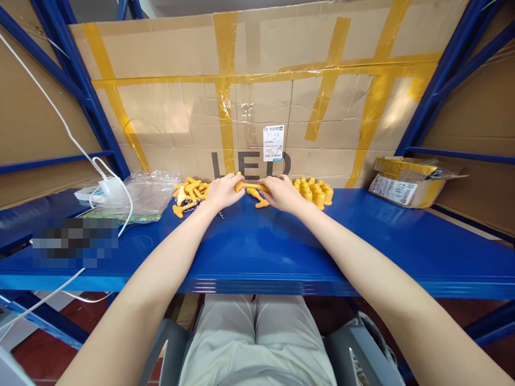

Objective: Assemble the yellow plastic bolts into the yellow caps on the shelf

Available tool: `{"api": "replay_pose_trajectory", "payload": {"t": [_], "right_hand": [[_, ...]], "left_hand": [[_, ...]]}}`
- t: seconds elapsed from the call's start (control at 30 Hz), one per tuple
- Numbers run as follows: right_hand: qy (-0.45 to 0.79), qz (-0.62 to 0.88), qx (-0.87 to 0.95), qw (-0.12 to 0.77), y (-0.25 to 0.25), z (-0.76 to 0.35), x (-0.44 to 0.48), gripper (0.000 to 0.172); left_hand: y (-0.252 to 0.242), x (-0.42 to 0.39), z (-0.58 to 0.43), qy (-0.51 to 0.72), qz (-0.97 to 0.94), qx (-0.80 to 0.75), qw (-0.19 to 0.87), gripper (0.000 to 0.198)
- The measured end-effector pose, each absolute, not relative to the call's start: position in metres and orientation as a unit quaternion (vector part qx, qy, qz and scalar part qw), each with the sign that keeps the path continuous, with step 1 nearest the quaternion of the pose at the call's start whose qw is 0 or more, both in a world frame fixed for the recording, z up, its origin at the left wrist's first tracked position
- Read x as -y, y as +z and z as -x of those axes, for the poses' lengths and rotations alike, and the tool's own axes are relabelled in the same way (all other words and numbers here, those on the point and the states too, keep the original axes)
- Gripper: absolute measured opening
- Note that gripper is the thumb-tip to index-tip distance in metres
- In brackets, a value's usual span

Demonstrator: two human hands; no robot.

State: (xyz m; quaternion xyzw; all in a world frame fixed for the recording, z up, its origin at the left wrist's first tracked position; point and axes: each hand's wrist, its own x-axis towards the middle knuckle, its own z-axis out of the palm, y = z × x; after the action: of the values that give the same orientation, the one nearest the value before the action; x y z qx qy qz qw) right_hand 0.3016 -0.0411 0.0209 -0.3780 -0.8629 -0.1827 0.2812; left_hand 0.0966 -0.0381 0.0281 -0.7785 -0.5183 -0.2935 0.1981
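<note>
My left hand (226,191) and my right hand (282,193) are closed on opposite ends of a yellow piece with a twisted shaft (252,184), held level just above the blue shelf. Its ends are partly covered by my fingers. Below it, close to my right hand, lies another yellow piece (257,197). A loose pile of yellow pieces (192,191), some with a T-shaped end, sits beside my left hand, with thin dark curly bits around it. To the right of my right hand, several yellow pieces (316,192) stand upright in close rows.
A large taped cardboard sheet (181,118) backs the blue shelf (257,252). At left are clear plastic bags (151,195), a white plug with cable (110,186) and a blurred-out dark object (74,241). A small open carton (406,185) stands at right.
</note>
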Motion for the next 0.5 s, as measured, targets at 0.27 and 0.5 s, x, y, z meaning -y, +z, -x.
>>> {"api": "replay_pose_trajectory", "payload": {"t": [0.27,0.5], "right_hand": [[-0.193,0.408,0.849,0.275,0.025,-0.305,0.043,0.015],[-0.178,0.476,0.821,0.260,0.031,-0.312,0.044,0.016]], "left_hand": [[0.028,0.034,-0.093,-0.299,0.776,0.519,0.199,0.034],[0.030,0.028,-0.083,-0.304,0.738,0.576,0.175,0.036]]}}
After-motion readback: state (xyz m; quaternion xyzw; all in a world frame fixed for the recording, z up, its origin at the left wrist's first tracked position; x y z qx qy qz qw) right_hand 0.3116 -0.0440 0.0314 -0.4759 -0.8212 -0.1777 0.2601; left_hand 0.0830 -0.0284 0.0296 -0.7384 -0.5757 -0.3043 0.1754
